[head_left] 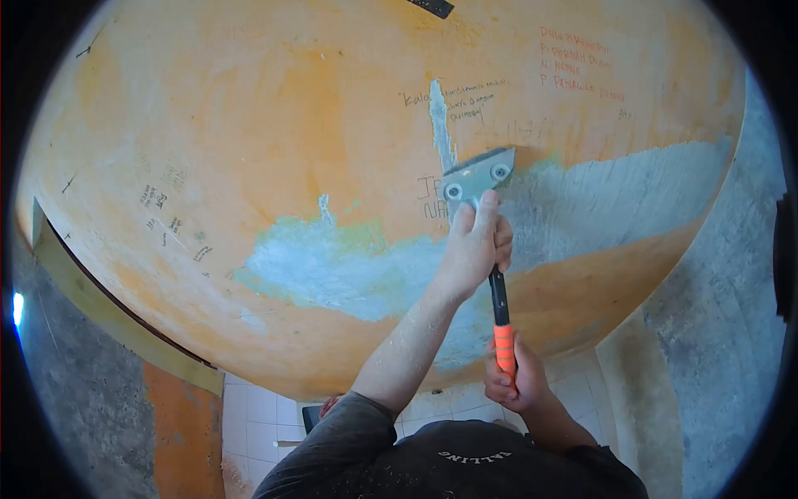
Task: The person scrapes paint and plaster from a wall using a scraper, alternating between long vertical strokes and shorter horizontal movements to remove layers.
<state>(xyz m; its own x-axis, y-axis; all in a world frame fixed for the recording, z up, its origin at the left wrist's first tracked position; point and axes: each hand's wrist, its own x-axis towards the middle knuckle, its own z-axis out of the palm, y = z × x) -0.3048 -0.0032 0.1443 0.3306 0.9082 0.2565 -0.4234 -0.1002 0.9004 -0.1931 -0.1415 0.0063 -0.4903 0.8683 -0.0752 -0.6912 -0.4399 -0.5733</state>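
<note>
A long-handled scraper (478, 176) with a wide grey head lies against the orange-painted wall (249, 125), its blade edge facing up. My left hand (475, 249) is closed around the black shaft just below the head, its thumb pointing up toward it. Lower down, my right hand (517, 378) wraps the orange-striped grip at the handle's end. Bare pale blue-grey patches (615, 200) show right of the head, and another scraped patch (332, 266) spreads to its left. A narrow bare strip (438, 116) runs upward from the blade.
Handwriting in red (578, 62) and black marks the upper wall. Grey wall surfaces (723, 283) flank it on the right and lower left. White floor tiles (258, 416) show below, with a dark object (312, 417) beside my left sleeve.
</note>
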